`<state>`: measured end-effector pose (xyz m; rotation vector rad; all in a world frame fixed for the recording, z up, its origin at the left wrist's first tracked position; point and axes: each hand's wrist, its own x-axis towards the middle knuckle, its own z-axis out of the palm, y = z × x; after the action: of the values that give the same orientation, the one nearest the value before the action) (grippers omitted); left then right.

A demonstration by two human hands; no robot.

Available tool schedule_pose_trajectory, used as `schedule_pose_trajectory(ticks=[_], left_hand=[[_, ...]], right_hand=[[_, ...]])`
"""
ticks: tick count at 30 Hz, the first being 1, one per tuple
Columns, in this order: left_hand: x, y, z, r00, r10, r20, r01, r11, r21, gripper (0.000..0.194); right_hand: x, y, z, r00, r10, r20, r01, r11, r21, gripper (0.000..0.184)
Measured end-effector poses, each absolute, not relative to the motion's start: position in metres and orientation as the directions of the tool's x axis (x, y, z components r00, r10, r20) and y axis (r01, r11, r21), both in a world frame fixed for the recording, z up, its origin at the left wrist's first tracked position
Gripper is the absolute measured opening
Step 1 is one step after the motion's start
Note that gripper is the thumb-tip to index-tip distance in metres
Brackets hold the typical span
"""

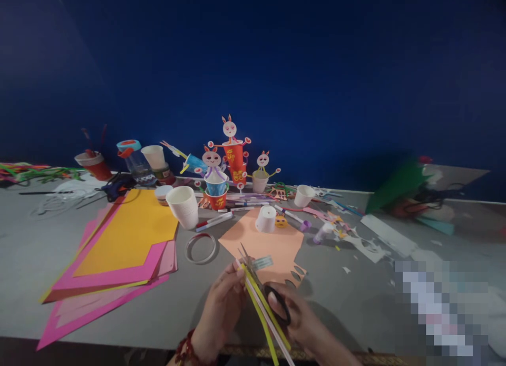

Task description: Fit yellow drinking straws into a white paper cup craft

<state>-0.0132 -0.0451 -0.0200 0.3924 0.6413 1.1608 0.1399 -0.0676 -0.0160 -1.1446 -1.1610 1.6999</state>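
Far left of the left hand, beyond reach of its fingers: stack of yellow and pink sheets (pixel 128 237), overlapping, on the grey table (pixel 166 310). Nearer, ahead and to the left of that hand: white cup (pixel 183 208), upright; between cup and hand, a tape ring (pixel 201 248) lying flat. Farther ahead: cup figures with rabbit faces (pixel 233 163), grouped in front of the blue wall (pixel 253 66).

Left hand (pixel 225 297): red bracelet (pixel 187 350) at wrist; thumb and fingers pinched on yellow and white strips (pixel 263 309) near their upper ends. Strips slant down between the two hands.

Scissors (pixel 281 305): black-handled, gripped in the right hand (pixel 297 314); blades at the strips' upper ends, by the left fingertips. Cutting contact: cannot tell.

Ahead of both hands: peach sheet (pixel 239 234), bearing an upturned white cup (pixel 265 220) and, just right of it, an orange face cutout (pixel 281 220).

Ahead and right of the right hand: glue stick (pixel 324 232), then paper scraps (pixel 369 247). Farther right: green object (pixel 395 187), blurred.
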Motion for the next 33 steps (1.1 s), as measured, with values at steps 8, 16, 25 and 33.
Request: schedule_pose_trajectory(ticks=[8,16,25,33], left_hand=[[-0.017,-0.044,-0.029,0.227,0.933,-0.278,-0.714,0.353,0.605,0.012],[-0.02,-0.045,-0.022,0.184,0.936,-0.301,-0.739,0.334,0.585,0.019],[-0.021,-0.047,-0.016,0.214,0.975,-0.056,-0.695,0.192,0.693,0.025],[-0.017,-0.056,0.013,0.188,0.977,0.103,-0.555,0.02,0.831,0.014]], right_hand=[[0.144,-0.062,-0.012,-0.335,0.928,-0.163,0.034,-0.161,-0.986,0.069],[0.208,-0.057,-0.016,-0.003,1.0,0.012,0.449,0.012,-0.893,0.04],[0.276,-0.08,-0.038,0.214,0.969,0.126,0.953,-0.179,-0.245,0.028],[0.258,-0.073,0.002,0.121,0.966,0.229,0.926,-0.027,-0.376,0.035]])
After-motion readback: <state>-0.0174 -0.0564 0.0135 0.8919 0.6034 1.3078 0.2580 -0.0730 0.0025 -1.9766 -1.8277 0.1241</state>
